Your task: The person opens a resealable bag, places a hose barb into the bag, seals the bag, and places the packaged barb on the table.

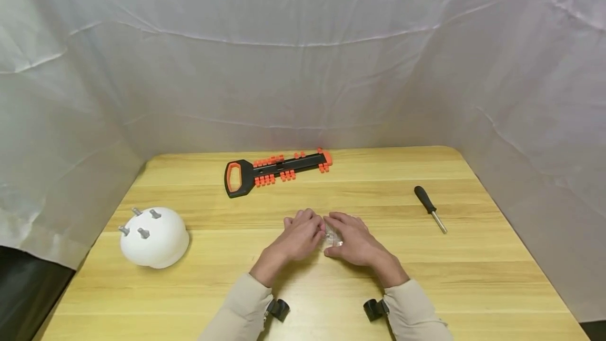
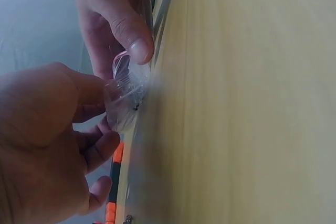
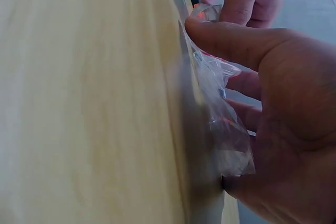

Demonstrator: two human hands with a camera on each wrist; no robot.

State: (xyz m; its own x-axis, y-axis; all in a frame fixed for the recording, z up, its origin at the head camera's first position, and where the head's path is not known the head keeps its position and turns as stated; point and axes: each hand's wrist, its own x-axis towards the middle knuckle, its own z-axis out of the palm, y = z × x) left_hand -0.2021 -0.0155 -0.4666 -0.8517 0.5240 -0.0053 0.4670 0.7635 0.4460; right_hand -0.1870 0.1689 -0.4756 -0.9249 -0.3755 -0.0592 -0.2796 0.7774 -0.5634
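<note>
On the wood-grain table (image 1: 326, 322), near edge and roughly mid-width: clear plastic zip bag (image 3: 226, 129), held between the two hands. Red seal line visible along it. Left wrist view shows small bits inside, some dark; too small to identify.

Left hand (image 1: 299, 236): narrow grip, pinching one end of the bag, remaining fingers curled. Right hand (image 1: 354, 239): thumb on the near face, fingers behind, bag held between; wider grip than the left. Hands close together, low over the tabletop. Can't tell whether the bag mouth is open.

Both sleeves beige, black wrist mount (image 1: 279, 310) at the left cuff, matching one on the right.

Around them: black-handled screwdriver (image 1: 430, 209) lying to the right, shaft angled toward the person; tip type can't be made out. Black rack with orange clips (image 1: 289, 166) past the hands, near the far edge, looped handle to the left. White rounded body (image 1: 156, 243) well left, four grey pegs upward. Pale grey curtain (image 1: 303, 83) behind.
</note>
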